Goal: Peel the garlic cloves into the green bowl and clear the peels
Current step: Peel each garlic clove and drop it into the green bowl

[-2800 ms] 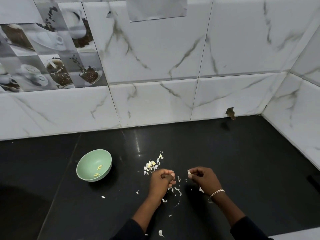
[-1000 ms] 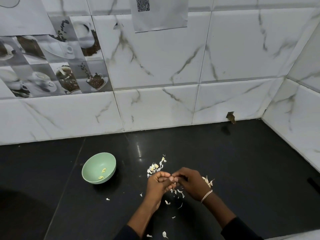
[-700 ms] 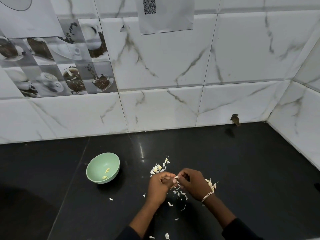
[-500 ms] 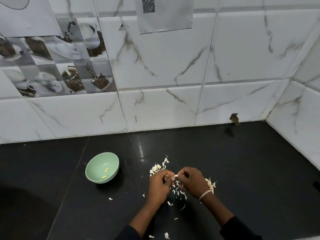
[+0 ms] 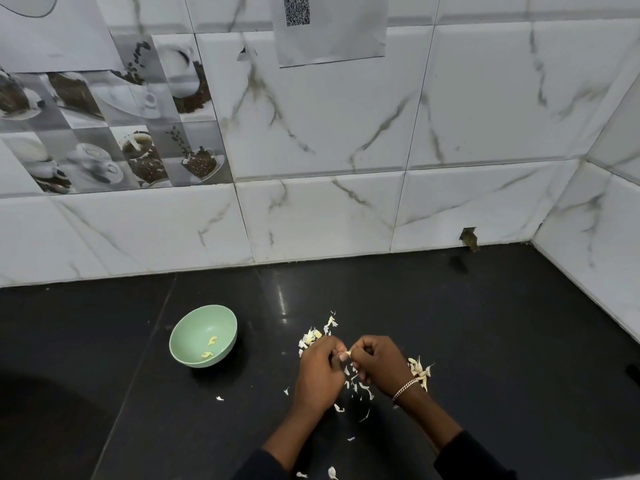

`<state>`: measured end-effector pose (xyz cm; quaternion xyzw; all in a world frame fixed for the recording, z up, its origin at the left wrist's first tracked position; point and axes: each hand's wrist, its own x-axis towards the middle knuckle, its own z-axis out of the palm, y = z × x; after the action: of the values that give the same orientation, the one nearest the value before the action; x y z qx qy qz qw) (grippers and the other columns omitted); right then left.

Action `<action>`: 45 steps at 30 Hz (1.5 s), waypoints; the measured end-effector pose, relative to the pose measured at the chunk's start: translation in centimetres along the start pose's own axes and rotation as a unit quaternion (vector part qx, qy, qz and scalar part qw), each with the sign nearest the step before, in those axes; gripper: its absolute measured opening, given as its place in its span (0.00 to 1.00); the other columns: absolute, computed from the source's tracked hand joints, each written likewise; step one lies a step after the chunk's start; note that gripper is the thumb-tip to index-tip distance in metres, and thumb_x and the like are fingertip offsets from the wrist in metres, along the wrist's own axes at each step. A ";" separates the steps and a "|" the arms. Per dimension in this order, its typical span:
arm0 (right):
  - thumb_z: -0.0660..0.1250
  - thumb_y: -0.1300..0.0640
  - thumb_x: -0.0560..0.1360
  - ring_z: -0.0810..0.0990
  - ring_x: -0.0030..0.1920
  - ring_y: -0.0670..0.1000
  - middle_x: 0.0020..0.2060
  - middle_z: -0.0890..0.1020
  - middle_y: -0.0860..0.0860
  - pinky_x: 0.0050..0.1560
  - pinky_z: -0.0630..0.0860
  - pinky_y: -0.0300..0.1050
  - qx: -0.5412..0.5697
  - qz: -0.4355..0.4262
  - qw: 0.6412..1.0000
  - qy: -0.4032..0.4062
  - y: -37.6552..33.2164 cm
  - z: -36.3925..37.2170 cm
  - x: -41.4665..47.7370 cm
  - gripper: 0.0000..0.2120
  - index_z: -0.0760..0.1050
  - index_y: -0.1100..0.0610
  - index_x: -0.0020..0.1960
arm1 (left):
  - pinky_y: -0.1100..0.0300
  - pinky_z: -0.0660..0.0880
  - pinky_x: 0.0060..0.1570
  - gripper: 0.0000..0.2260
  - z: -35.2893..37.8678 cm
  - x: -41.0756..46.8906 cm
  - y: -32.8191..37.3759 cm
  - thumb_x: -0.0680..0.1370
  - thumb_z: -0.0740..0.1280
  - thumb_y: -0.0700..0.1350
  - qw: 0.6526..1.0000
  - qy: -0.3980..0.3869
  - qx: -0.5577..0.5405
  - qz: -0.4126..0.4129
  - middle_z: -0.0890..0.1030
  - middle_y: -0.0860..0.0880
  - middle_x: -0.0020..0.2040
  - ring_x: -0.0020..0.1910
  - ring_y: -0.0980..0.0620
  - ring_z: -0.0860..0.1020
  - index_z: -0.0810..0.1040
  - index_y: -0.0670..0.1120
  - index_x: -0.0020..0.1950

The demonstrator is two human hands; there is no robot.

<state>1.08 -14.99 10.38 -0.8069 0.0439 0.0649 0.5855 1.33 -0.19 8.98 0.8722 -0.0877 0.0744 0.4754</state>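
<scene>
Left hand [image 5: 320, 374]: curled, fingertips pinched on a small clove [image 5: 347, 353] held above the surface [image 5: 485, 341].
Right hand [image 5: 379, 363]: curled too, thumb and fingers nipped on the same clove from the other side; the two hands meet at their tips. A bracelet [image 5: 405, 388] circles this wrist.
Clove: only a pale sliver shows between the fingertips; how much skin is left on it cannot be told.
Bowl [image 5: 194, 355]: green, upright on the dark surface, well left of the hands, with two peeled yellowish pieces [image 5: 210, 346] lying inside.
Peels [image 5: 358, 388]: white flakes scattered on the surface under and between the hands, a few more toward the near edge.
Far pile [image 5: 317, 332]: pale scraps just behind the left hand.
Right pile [image 5: 420, 370]: pale bits just beside the right wrist; cloves or skins, I cannot tell.
Wall [image 5: 329, 216]: white marbled tile behind the surface, with a paper sheet [image 5: 332, 29] stuck up high.
</scene>
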 end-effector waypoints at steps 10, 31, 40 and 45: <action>0.66 0.63 0.76 0.74 0.26 0.55 0.26 0.79 0.59 0.25 0.69 0.40 0.013 0.004 1.000 0.018 0.9 -0.2 0.7 0.09 0.78 0.60 0.37 | 0.59 0.75 0.36 0.10 -0.2 0.7 0.2 0.78 0.65 0.33 0.965 -0.046 -0.210 -0.151 0.80 0.46 0.30 0.31 0.51 0.77 0.79 0.40 0.38; 0.70 0.65 0.75 0.81 0.30 0.47 0.35 0.83 0.52 0.32 0.78 0.43 -0.096 0.011 0.994 0.048 3.7 -0.5 1.9 0.08 0.82 0.52 0.46 | 0.63 0.80 0.39 0.05 -0.5 1.0 0.0 0.80 0.67 0.35 0.859 -0.039 -0.430 -0.273 0.81 0.43 0.36 0.36 0.49 0.83 0.79 0.35 0.46; 0.72 0.61 0.77 0.85 0.34 0.53 0.35 0.86 0.54 0.33 0.79 0.43 0.000 -0.055 0.999 -0.002 -0.9 -0.9 1.0 0.02 0.83 0.59 0.48 | 0.65 0.78 0.35 0.06 0.0 1.1 -0.3 0.79 0.69 0.36 0.888 -0.043 -0.396 -0.231 0.83 0.41 0.36 0.41 0.39 0.85 0.80 0.33 0.47; 0.70 0.63 0.77 0.79 0.27 0.44 0.28 0.82 0.50 0.31 0.76 0.38 -0.030 -0.052 0.998 -0.016 -1.7 -1.4 1.0 0.03 0.82 0.62 0.45 | 0.61 0.79 0.40 0.05 0.2 1.3 -0.6 0.79 0.69 0.35 0.902 -0.042 -0.368 -0.222 0.83 0.39 0.38 0.43 0.37 0.83 0.81 0.34 0.45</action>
<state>2.34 -15.76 12.21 -0.8241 -0.0093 0.0482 0.5643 2.71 -0.15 8.60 0.6342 0.0669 -0.1075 0.7628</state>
